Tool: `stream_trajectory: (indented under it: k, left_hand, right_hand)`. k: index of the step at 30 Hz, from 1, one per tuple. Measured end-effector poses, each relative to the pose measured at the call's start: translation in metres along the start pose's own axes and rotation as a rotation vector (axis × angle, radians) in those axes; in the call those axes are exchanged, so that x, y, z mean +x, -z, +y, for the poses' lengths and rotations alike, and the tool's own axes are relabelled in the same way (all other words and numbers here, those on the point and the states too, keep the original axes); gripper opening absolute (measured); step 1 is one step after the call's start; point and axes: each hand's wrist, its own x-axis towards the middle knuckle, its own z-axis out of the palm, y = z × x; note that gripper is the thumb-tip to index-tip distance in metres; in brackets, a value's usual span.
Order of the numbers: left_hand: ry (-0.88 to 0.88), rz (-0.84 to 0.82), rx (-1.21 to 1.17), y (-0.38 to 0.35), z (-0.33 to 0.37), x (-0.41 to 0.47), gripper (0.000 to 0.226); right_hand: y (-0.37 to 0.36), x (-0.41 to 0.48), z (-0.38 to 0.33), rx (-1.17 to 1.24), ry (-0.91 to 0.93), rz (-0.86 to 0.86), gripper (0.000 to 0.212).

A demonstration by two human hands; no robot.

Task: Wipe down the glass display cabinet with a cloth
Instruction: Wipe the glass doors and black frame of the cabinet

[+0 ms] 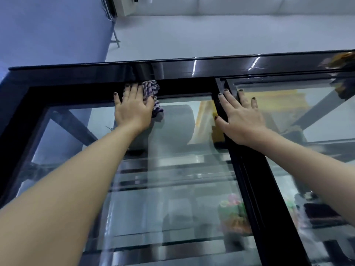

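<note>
Left hand (132, 110) flat, fingers spread, pressing striped cloth (151, 95) against cabinet's (192, 69) top frame. Right hand (240, 120) empty, fingers splayed, braced on centre door post (255, 179).

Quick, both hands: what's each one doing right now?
Left hand: open, flat, pressing the striped cloth against the cabinet's top frame.
Right hand: open, empty, flat on the black centre post.

Both forearms are bare, with no sleeves in view. The left hand (133, 110) and right hand (241, 120) have short nails painted in dark polish, chipped in places.
</note>
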Motion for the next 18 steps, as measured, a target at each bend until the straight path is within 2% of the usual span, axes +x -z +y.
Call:
stream_trajectory:
  k: [4,8,13,18]
  left_hand:
    - [0.195,0.049,0.041,0.001,-0.019,0.001,0.060]
    - [0.323,0.094,0.039,-0.007,0.022,0.008,0.064]
    - [0.219,0.067,0.011,-0.013,0.068,0.010,0.066]
    - [0.172,0.049,-0.022,-0.012,0.073,0.006,0.065]
  right_hand:
    - [0.002,0.012,-0.008,-0.034,-0.030,-0.001,0.070]
    - [0.001,0.011,-0.008,0.002,-0.012,0.034,0.062]
    - [-0.002,0.006,-0.003,0.042,0.005,0.056,0.062]
    - [-0.002,0.006,-0.004,0.029,0.004,0.059,0.062]
